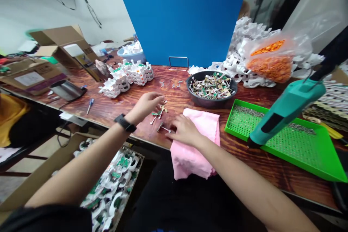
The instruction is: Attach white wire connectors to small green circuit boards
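My left hand is over the table, its fingers apart and partly bent above a few small circuit boards with short wires. It seems to hold none of them. My right hand rests at the edge of a folded pink cloth. Its thumb and forefinger close on the white plug end of a single wired circuit board, which lies between my two hands. Behind the cloth, a dark bowl is heaped with more such wired boards.
A green perforated tray with metal screws and a teal electric screwdriver are at right. White plastic parts are stacked at back left; a blue panel stands behind. A box of white parts sits below the table edge.
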The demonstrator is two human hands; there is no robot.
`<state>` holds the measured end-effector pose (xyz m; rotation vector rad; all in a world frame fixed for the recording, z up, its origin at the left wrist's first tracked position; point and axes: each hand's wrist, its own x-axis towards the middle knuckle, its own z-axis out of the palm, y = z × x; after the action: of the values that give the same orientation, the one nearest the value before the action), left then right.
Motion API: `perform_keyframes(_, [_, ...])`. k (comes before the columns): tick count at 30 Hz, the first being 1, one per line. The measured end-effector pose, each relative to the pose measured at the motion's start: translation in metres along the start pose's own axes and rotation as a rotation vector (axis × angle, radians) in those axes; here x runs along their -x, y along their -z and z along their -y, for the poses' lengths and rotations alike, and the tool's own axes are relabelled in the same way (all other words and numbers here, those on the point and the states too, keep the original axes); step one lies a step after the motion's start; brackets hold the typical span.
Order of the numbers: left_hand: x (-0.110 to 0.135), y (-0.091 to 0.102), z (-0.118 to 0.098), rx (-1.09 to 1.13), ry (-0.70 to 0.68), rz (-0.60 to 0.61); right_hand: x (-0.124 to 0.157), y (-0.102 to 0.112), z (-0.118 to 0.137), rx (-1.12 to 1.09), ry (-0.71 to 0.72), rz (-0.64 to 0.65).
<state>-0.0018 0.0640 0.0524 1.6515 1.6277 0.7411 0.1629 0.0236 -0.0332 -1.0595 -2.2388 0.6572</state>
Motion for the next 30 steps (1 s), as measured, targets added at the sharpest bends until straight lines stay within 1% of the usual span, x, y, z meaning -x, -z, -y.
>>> perform_keyframes(1, [0.014,0.006,0.010,-0.069,-0.025,-0.068,0.000,-0.003,0.002,0.072,0.016,0.006])
perform_keyframes(2, [0.029,0.010,0.021,-0.135,-0.054,-0.091,-0.001,-0.005,0.002,0.111,0.017,0.013])
perform_keyframes(4, [0.056,0.008,0.041,-0.244,-0.113,-0.123,-0.002,-0.008,0.001,0.085,-0.013,0.011])
perform_keyframes(5, [0.068,0.003,0.050,-0.274,-0.143,-0.110,-0.003,-0.008,0.000,0.035,-0.037,-0.001])
perform_keyframes(7, [0.085,-0.011,0.064,-0.282,-0.150,-0.088,-0.003,-0.008,-0.002,-0.112,-0.098,-0.042])
perform_keyframes(9, [0.093,-0.025,0.072,-0.261,-0.130,-0.105,-0.003,-0.007,-0.005,-0.268,-0.161,-0.076])
perform_keyframes(12, [0.093,-0.040,0.074,-0.169,-0.122,-0.216,-0.002,-0.008,-0.008,-0.445,-0.219,-0.077])
perform_keyframes(14, [0.089,-0.043,0.070,-0.120,-0.121,-0.268,-0.002,-0.007,-0.009,-0.527,-0.228,-0.046])
perform_keyframes(16, [0.085,-0.041,0.067,-0.088,-0.104,-0.273,-0.003,-0.004,-0.008,-0.627,-0.231,-0.004])
perform_keyframes(18, [0.082,-0.037,0.065,-0.046,-0.076,-0.236,-0.005,0.002,-0.007,-0.753,-0.229,-0.006])
perform_keyframes(20, [0.081,-0.033,0.064,0.021,-0.060,-0.160,-0.006,0.008,-0.006,-0.836,-0.209,-0.035])
perform_keyframes(21, [0.081,-0.032,0.063,0.060,-0.059,-0.116,-0.006,0.010,-0.006,-0.846,-0.192,-0.031])
perform_keyframes(24, [0.082,-0.031,0.061,0.162,-0.067,-0.016,-0.006,0.012,-0.005,-0.791,-0.160,0.036])
perform_keyframes(27, [0.084,-0.033,0.057,0.191,-0.061,0.004,-0.005,0.010,-0.003,-0.781,-0.196,0.022])
perform_keyframes(30, [0.087,-0.037,0.054,0.172,-0.078,-0.025,-0.005,0.007,-0.002,-0.878,-0.246,-0.020])
